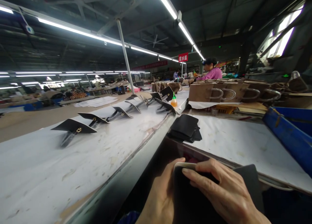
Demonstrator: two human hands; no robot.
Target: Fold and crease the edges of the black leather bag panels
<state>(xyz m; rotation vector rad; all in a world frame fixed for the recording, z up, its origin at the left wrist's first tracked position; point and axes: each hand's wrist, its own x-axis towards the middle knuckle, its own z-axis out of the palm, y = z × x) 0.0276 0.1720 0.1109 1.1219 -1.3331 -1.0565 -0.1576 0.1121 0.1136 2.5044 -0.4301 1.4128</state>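
Note:
My left hand (161,193) grips the left edge of a black leather-like panel (190,201) with rounded corners, low in front of me. My right hand (229,188) is closed over the panel's top edge, fingers pressed on its face near the pale upper rim. A second dark flat piece (252,181) shows beyond my right hand; whether it is joined to the panel I cannot tell. Ahead, a stack of black panels (186,126) lies on the white-covered right-hand table. On the left table stand several black flap pieces (74,126) with straps and gold-coloured buckles.
A glue-like bottle (174,102) with a green tip stands at the left table's edge (146,152). Brown bags (219,92) with clear handles line the back right. A blue bin (290,129) is at the right. A person (212,72) in pink works farther off.

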